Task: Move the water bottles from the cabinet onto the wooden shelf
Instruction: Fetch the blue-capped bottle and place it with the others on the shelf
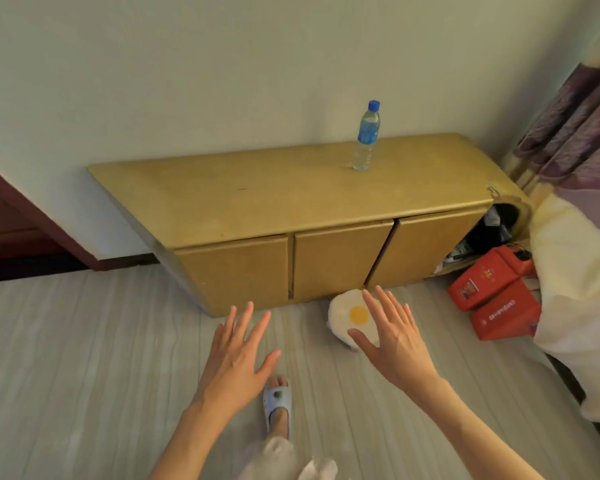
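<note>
Both hands out in front, palms down, fingers straight and spread, nothing held. L hand [238, 355] over bare floor [84, 358]; R hand [390, 336] beside it, apart, a bit higher in view.

Bottle [366, 136]: well beyond both hands, up and slightly R of the L hand, almost straight ahead of the R hand's fingertips. Stands upright on top of the cabinet [291, 195], toward its R end, near the wall [222, 81]. Clear plastic, blue cap, blue label. No hand touching it.

Cabinet is low, yellowish wood, 3 closed doors on the front; its base sits just past the fingertips of both hands. R-end compartment is open w/ dark stuff inside, can't tell what.

Egg slipper [352, 317] (white plush, yellow yolk spot) on the floor, partly covered in view by the R hand's thumb and index side. Whether the hand touches it or is above it, can't tell.

Below the L hand's thumb: a foot in a pale sandal [277, 401].

R of the R hand, well apart: red boxes [492, 289] on the floor by the cabinet's end, then bedding [575, 271] at the R edge. Far L of the L hand: dark brown wood trim [11, 216].
</note>
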`<act>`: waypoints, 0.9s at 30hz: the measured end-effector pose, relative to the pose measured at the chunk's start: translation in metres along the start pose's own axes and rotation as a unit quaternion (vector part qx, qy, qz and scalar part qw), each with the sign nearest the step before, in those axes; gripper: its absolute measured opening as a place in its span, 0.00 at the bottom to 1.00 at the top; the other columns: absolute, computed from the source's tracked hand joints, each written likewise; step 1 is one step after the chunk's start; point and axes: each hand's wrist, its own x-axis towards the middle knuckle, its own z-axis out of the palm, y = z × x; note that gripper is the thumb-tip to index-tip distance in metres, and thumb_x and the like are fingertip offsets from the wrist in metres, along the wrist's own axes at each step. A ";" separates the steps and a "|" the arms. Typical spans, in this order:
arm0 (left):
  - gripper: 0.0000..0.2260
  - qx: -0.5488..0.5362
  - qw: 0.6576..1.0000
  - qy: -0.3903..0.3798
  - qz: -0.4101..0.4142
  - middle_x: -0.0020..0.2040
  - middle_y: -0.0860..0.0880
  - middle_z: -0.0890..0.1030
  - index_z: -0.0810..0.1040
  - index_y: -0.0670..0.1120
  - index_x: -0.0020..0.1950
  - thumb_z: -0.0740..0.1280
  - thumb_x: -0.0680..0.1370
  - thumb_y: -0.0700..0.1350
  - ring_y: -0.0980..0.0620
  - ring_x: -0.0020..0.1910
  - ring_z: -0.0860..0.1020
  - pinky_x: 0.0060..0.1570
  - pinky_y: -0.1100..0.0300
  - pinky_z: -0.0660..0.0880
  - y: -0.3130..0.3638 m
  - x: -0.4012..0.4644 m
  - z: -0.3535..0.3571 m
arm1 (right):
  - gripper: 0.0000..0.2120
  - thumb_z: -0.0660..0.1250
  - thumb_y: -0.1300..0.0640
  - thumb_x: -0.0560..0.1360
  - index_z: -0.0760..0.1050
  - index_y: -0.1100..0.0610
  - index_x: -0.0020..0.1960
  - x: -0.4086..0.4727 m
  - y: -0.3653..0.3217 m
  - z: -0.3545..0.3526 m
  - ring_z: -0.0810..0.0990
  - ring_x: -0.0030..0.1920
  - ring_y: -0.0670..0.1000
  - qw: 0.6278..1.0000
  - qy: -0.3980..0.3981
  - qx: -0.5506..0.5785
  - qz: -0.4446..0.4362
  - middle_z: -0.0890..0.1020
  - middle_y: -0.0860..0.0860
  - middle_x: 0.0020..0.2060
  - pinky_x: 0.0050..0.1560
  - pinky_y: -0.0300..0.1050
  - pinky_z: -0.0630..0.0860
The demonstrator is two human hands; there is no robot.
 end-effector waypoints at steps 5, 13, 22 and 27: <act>0.39 0.025 0.999 -0.007 0.043 0.75 0.45 0.54 0.57 0.51 0.72 0.37 0.69 0.71 0.42 0.74 0.48 0.70 0.45 0.52 -0.027 0.147 -0.040 | 0.33 0.57 0.40 0.75 0.51 0.51 0.74 0.121 -0.001 -0.013 0.50 0.74 0.53 0.999 0.019 0.020 0.037 0.55 0.53 0.74 0.74 0.53 0.49; 0.30 0.078 0.990 -0.081 0.087 0.74 0.42 0.57 0.59 0.49 0.72 0.49 0.73 0.62 0.38 0.73 0.53 0.68 0.42 0.55 -0.024 0.322 -0.041 | 0.31 0.59 0.43 0.75 0.56 0.54 0.73 0.261 0.038 -0.024 0.55 0.73 0.55 0.994 0.017 0.054 0.096 0.60 0.56 0.73 0.72 0.53 0.53; 0.32 0.102 0.976 -0.192 0.003 0.75 0.43 0.40 0.43 0.51 0.74 0.60 0.77 0.50 0.40 0.73 0.41 0.71 0.44 0.48 -0.036 0.487 0.026 | 0.29 0.62 0.49 0.76 0.58 0.60 0.71 0.454 0.129 -0.010 0.65 0.69 0.56 0.954 -0.036 0.199 0.220 0.66 0.57 0.69 0.65 0.47 0.63; 0.37 0.114 0.960 -0.253 -0.027 0.75 0.45 0.38 0.39 0.53 0.73 0.63 0.75 0.51 0.41 0.74 0.41 0.70 0.43 0.49 -0.038 0.551 0.055 | 0.35 0.68 0.51 0.72 0.55 0.58 0.73 0.541 0.166 -0.007 0.66 0.68 0.53 0.889 0.044 0.333 0.311 0.64 0.54 0.71 0.66 0.51 0.66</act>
